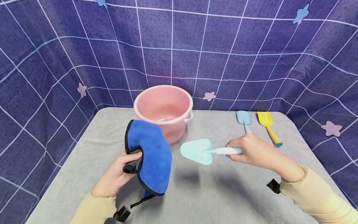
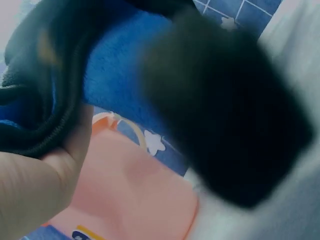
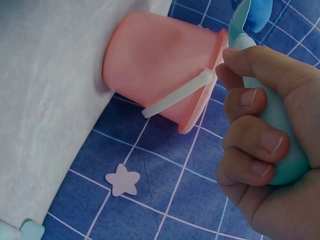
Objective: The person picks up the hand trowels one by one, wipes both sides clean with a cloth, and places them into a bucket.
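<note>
Trowel (image 1: 197, 151), pale blue, triangular blade, white handle

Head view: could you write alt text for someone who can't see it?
A person's right hand holds a pale blue toy trowel above a grey table, while the left hand grips a blue cloth. A pink bucket stands behind.

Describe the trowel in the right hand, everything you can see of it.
The trowel looks like pale blue plastic: a flat, rounded triangular blade, a thin neck and a lighter handle. The right hand grips the handle, fingers curled round it, holding it roughly level above the grey table cover, blade toward the blue cloth. Nothing else touches it.
</note>
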